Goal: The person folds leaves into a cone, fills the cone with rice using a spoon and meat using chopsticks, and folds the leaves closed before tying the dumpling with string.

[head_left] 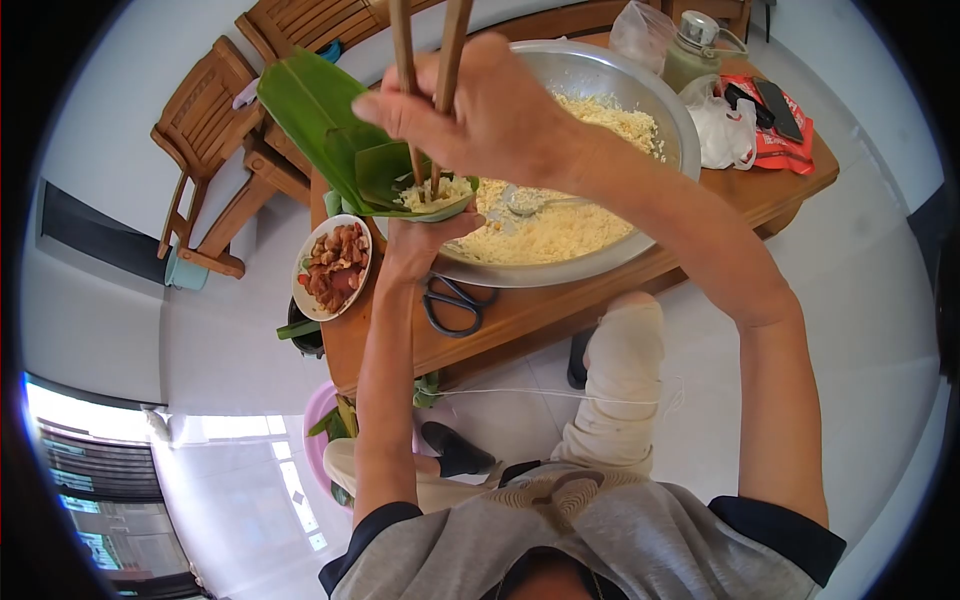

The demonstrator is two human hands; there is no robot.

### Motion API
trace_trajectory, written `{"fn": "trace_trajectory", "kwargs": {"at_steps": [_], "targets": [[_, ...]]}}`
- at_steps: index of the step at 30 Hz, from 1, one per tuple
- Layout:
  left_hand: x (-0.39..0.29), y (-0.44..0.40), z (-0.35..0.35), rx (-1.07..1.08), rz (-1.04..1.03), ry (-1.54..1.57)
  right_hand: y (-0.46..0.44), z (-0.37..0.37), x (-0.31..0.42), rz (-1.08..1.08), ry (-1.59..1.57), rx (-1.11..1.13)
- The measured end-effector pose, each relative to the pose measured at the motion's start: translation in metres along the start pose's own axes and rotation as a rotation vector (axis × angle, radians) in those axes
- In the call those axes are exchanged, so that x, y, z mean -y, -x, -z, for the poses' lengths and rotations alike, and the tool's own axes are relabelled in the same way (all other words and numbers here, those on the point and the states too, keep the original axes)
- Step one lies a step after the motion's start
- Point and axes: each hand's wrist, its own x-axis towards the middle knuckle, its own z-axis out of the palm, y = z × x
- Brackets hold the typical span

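My left hand (418, 243) is closed around the underside of a long green leaf (315, 125) folded into a cone. White, grainy rice (445, 197) fills the cone's mouth. Above it, my right hand (500, 115) grips a pair of wooden chopsticks (404, 55), held upright with their tips in that rice. Behind my hands stands a large metal basin (686, 150) of pale yellow rice (555, 238), partly hidden by my right hand and forearm. A metal spoon (530, 208) rests in it. Left of my left wrist is a plate of meat pieces (337, 262).
Dark-handled scissors (458, 305) lie at the wooden table's (400, 345) near edge. A lidded jar (693, 52), a white plastic bag (722, 130) and a phone (778, 108) on a red packet sit right. A pink tub (318, 410) with leaves stands below; wooden chairs (205, 120) are back left.
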Motion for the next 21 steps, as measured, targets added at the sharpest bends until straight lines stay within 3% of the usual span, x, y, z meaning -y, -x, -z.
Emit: {"fn": "trace_trajectory", "kwargs": {"at_steps": [3, 8, 10, 16, 18, 19, 21], "targets": [[0.001, 0.003, 0.003, 0.008, 0.002, -0.017, 0.01, -0.023, -0.015, 0.065, -0.086, 0.016], [0.005, -0.002, 0.002, 0.019, -0.002, -0.013, -0.003, 0.001, -0.011, 0.081, -0.033, 0.016], [0.004, 0.0, 0.0, -0.01, 0.027, 0.099, -0.003, 0.014, -0.002, 0.07, 0.071, -0.03], [0.0, 0.001, 0.001, -0.027, 0.041, 0.022, 0.007, -0.006, -0.017, -0.037, -0.024, 0.061], [0.002, 0.0, 0.0, -0.03, 0.035, 0.06, 0.0, 0.01, -0.011, -0.07, 0.097, 0.144], [0.002, -0.001, -0.001, -0.034, 0.025, 0.102, -0.001, 0.011, -0.013, 0.025, -0.035, -0.079], [0.002, -0.003, -0.002, -0.047, 0.001, 0.129, -0.003, 0.029, -0.009, -0.048, -0.114, -0.13]]}}
